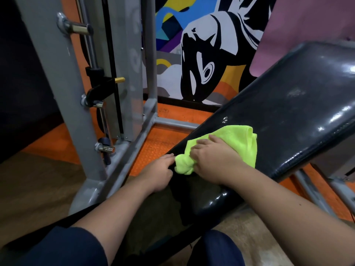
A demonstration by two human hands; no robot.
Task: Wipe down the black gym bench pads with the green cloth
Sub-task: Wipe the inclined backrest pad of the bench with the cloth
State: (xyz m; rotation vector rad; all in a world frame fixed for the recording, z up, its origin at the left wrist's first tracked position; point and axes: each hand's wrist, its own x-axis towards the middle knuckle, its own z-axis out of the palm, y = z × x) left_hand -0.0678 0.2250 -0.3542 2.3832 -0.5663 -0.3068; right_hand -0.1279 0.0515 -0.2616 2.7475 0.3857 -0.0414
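Head view has my right hand pressing the green cloth flat on the bench pad, left hand pinching its corner; next I'd sweep upward.

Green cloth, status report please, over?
Right hand presses green cloth on black pad. Left hand pinches cloth's corner. Nothing in the way.

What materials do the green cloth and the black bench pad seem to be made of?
Green cloth: probably microfibre, matte and fuzzy, folding softly under the right hand.
Black bench pad: likely vinyl or faux leather, glossy, with bright light reflections and fine surface grain.
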